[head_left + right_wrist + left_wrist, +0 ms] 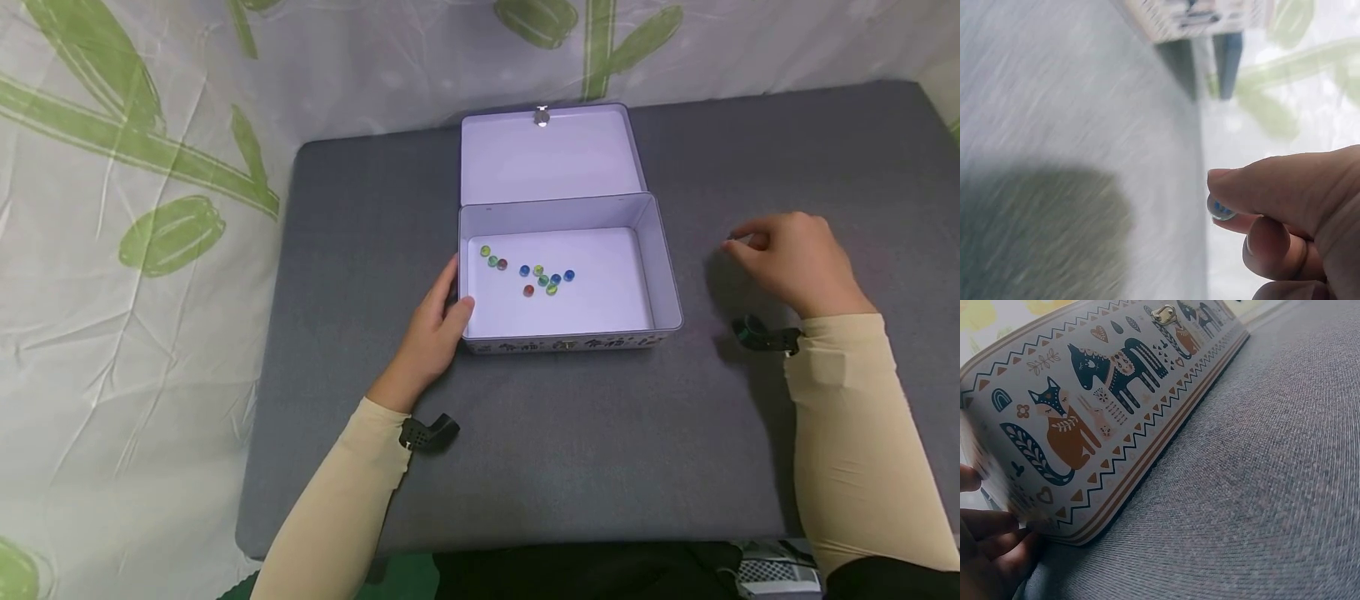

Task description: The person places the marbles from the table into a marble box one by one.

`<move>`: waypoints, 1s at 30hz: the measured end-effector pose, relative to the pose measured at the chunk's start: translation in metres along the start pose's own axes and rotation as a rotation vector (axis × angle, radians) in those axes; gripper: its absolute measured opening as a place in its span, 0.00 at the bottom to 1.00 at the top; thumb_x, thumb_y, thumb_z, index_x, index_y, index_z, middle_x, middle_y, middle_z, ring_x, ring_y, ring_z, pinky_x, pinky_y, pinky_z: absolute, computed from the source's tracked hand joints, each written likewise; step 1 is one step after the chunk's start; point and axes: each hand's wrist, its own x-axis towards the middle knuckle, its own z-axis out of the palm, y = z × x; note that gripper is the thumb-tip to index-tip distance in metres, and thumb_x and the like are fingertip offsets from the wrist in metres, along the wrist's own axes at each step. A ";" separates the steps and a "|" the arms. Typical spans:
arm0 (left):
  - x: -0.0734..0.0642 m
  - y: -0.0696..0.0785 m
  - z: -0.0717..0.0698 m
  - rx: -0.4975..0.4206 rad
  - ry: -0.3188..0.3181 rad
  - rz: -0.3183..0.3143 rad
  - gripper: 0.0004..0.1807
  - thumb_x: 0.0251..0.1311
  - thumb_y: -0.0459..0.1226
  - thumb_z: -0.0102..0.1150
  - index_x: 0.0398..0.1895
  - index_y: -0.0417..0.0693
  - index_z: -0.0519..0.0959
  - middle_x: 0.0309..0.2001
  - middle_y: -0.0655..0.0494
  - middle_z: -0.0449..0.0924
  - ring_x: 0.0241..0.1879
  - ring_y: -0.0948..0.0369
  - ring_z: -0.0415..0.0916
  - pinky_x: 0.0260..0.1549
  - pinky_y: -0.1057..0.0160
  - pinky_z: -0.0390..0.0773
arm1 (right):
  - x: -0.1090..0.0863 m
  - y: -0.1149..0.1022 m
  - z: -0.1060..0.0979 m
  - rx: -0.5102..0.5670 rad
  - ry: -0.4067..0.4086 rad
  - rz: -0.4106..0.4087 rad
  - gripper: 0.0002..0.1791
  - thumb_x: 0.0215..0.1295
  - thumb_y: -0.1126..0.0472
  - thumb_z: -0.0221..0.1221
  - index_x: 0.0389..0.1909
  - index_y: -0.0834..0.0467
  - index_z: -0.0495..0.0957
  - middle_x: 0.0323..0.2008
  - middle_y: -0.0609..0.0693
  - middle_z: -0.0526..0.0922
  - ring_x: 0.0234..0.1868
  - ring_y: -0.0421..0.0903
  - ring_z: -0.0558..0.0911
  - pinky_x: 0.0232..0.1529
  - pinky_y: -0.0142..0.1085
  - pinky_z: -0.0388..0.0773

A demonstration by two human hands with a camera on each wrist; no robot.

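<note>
A lidded tin box [660,275] stands on the grey table, its lid [555,158] swung back. Inside lie several glass marbles [555,279], blue, green, yellow and reddish, in the left and middle part. My left hand [427,337] holds the box's left wall, thumb over the rim and fingers along the outside. In the left wrist view, fingertips [997,525] touch the corner of the patterned front. To the right of the box, above the table, my right hand [798,258] pinches a clear marble with blue inside [1221,209] between thumb and finger.
The grey table [600,467] extends around the box on all sides. A white curtain with green leaf prints [360,67] hangs behind and to the left. A metal clasp [542,117] sits on the lid's far edge. Black wrist cameras [429,433] jut from both sleeves.
</note>
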 end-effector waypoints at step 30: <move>0.000 0.001 -0.001 -0.031 -0.009 -0.033 0.38 0.76 0.43 0.47 0.86 0.47 0.50 0.83 0.46 0.54 0.75 0.51 0.64 0.68 0.44 0.72 | 0.027 -0.156 0.016 0.054 -0.161 -0.295 0.13 0.71 0.57 0.66 0.49 0.60 0.89 0.27 0.52 0.79 0.25 0.48 0.72 0.29 0.40 0.67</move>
